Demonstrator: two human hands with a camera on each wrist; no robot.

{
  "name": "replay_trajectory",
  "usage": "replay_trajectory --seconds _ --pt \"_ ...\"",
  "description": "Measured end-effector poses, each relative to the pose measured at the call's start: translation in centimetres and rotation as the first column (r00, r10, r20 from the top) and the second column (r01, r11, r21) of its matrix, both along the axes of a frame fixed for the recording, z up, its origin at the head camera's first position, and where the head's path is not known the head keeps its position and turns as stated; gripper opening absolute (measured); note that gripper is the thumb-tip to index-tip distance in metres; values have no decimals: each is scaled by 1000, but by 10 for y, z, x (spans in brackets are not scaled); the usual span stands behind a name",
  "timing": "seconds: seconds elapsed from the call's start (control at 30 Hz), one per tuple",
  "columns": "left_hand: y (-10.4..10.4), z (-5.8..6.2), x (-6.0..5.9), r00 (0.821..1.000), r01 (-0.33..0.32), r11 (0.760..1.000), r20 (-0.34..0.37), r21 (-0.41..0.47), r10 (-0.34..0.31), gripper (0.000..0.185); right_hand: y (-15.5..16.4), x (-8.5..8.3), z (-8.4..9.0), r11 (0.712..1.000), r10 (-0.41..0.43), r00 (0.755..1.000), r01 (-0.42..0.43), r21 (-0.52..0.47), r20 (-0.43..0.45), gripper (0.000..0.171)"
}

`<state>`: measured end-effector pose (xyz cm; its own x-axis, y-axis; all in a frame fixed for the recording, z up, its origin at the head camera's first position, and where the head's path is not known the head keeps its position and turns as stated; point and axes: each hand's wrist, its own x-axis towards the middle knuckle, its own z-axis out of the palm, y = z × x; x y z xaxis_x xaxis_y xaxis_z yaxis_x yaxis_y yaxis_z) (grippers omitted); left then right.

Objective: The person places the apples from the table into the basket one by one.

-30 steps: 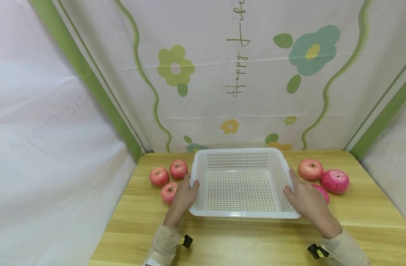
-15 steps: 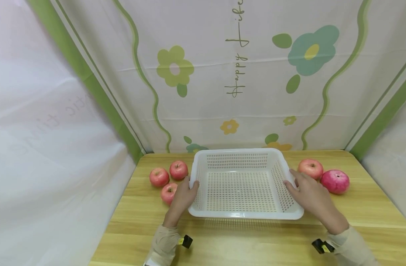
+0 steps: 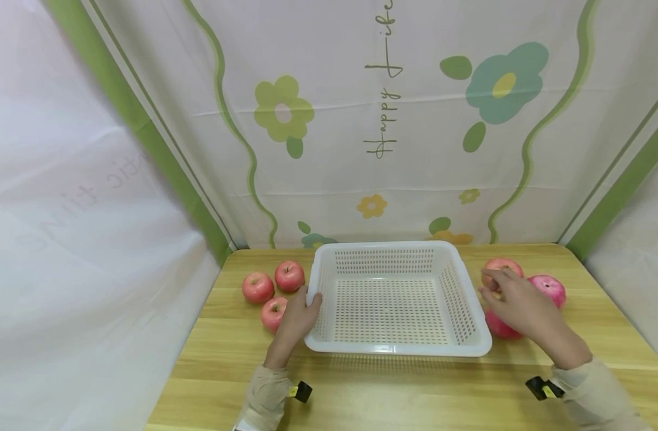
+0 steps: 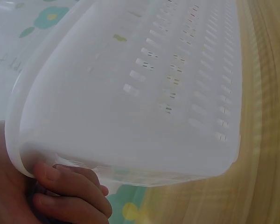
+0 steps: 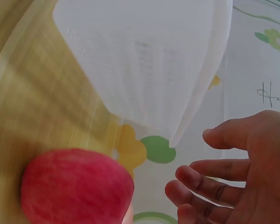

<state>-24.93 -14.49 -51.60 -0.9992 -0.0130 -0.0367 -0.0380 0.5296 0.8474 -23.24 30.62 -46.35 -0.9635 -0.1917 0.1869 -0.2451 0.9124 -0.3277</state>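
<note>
Head view: the white basket is seen on or just over the table (can't be told which), its left rim gripped by the left hand. The right hand is held off the right rim, near a pink fruit. Left wrist view: fingers are seen curled beneath that rim. Right wrist view: nothing's held, fingertips apart. With one side gripped, the basket could probably get swivelled by a pull, or the fruit rolled by a bumped knuckle.
</note>
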Motion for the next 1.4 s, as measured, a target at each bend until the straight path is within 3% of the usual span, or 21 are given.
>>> replay_trajectory --seconds 0.2,0.47,0.67,0.83,1.13,1.4 --pt "0 -1 -1 1000 1 1000 1 15 -1 46 16 -2 -3 998 40 998 -38 42 -48 48" --pt "0 -2 -3 1000 -1 1000 2 11 1 42 33 0 -7 994 16 1000 -18 105 24 64" --pt "-1 -2 -2 1000 6 1000 6 21 -6 44 39 1 -12 990 66 998 -63 126 -17 64" --pt "-1 -3 -3 1000 8 1000 4 20 -8 44 43 3 -18 987 109 994 -109 114 6 69" --pt "-2 -5 -3 1000 2 1000 7 31 -3 44 45 4 -27 985 131 989 -138 107 74 98" --pt "-1 -4 -2 1000 -2 1000 0 24 2 44 45 3 -38 983 148 985 -156 98 86 99"
